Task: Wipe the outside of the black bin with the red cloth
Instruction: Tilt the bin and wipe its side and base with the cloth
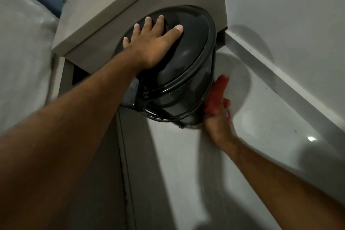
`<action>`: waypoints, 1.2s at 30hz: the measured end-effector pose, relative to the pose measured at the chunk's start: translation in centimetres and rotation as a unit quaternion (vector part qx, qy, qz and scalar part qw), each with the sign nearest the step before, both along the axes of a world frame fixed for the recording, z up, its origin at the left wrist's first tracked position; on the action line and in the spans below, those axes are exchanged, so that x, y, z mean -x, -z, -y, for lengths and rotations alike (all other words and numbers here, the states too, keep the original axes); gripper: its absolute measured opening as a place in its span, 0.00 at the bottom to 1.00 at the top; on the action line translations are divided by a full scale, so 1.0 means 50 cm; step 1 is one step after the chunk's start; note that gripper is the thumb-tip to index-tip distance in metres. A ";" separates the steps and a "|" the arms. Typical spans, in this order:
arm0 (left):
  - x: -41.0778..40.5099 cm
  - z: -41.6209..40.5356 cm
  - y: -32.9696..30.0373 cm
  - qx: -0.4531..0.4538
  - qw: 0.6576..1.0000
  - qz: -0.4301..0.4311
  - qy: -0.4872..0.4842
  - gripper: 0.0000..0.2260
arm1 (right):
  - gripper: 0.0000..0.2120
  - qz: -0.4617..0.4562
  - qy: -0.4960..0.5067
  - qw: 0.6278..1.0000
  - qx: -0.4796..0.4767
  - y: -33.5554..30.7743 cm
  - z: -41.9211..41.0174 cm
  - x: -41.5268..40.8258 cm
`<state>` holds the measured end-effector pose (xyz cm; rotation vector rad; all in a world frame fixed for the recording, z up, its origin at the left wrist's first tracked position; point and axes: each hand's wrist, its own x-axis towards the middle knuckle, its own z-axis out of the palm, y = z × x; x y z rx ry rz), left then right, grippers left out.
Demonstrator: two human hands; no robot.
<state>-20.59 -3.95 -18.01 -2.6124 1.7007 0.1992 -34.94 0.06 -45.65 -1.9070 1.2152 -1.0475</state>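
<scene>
Left hand (149, 46) pressing flat, open-palmed, on black bin (186, 80) lid; right hand (217, 123) clutching red cloth (217, 95), wiping bin's side. Wiping under way; remaining sides judged outstanding.

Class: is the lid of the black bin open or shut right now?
Shut. The lid sits flush on the black bin's rim, with the left hand pressed flat on top of it.

left hand (152, 46) on bin (186, 73) lid | right hand (217, 127) presses cloth (217, 95) against bin's right side
</scene>
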 end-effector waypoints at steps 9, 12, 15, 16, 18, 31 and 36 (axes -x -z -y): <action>0.093 0.051 -0.005 0.055 0.950 -0.104 -0.290 0.42 | 0.42 0.170 0.041 0.954 -0.244 -0.100 -0.056 -0.019; 0.079 0.057 -0.020 0.114 0.937 -0.265 -0.195 0.27 | 0.44 0.253 -0.006 0.922 -0.293 -0.101 -0.141 -0.015; 0.031 0.009 -0.051 0.028 0.992 -0.099 -0.068 0.32 | 0.32 0.243 0.019 0.911 -0.334 -0.079 -0.118 -0.007; 0.008 -0.010 -0.061 -0.021 1.000 -0.001 -0.005 0.39 | 0.32 0.243 0.025 0.908 -0.339 -0.085 -0.101 -0.002; -0.025 -0.050 -0.062 -0.070 0.988 0.072 0.117 0.45 | 0.33 0.230 0.020 0.919 -0.318 -0.096 -0.075 0.001; 0.091 -0.027 -0.023 -0.025 0.977 -0.025 -0.209 0.58 | 0.47 0.294 0.054 0.886 -0.353 -0.075 -0.096 -0.015; 0.022 -0.035 -0.030 -0.001 0.989 0.103 0.104 0.51 | 0.43 0.296 0.064 0.917 -0.261 -0.118 -0.108 -0.037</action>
